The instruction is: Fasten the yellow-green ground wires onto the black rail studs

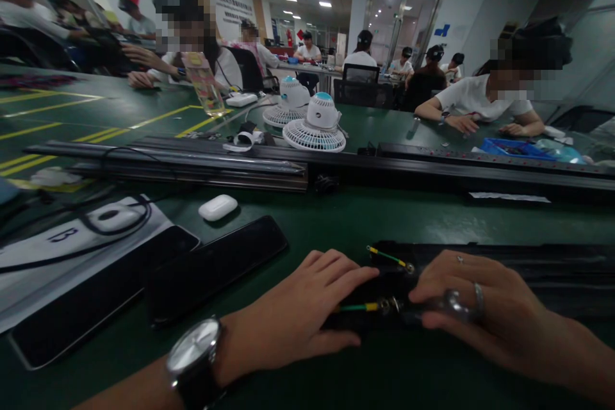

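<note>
Two short green wires with yellow-sleeved metal ends [388, 256] [358, 308] lie at the near end of a long, flat black piece [552, 262] on the dark green worktop [336, 218], and we see both hands over that end. Our left hand [307, 307] is open, fingers loosely spread and thumb apart, bearing lightly on the black piece around the lower wire; we see nothing gripped in it. Our right hand [485, 307] is curled closed around a shiny, rounded grey metallic tool [454, 302], pointed at the lower wire's end; blur hides whether its tip touches the small fastener there. We judge a slip sideways the likeliest trouble: if the tip sat off-centre or we pushed at a slant, it could skid towards our left fingertips or scratch the metal end. Turning force might also drag the loose wire round, leaving it twisted or strained. With so light a hold, the black piece could slide on the smooth surface and spoil the alignment. The upper wire, sticking up close beside our knuckles, could be caught and bent by a careless sweep.
</note>
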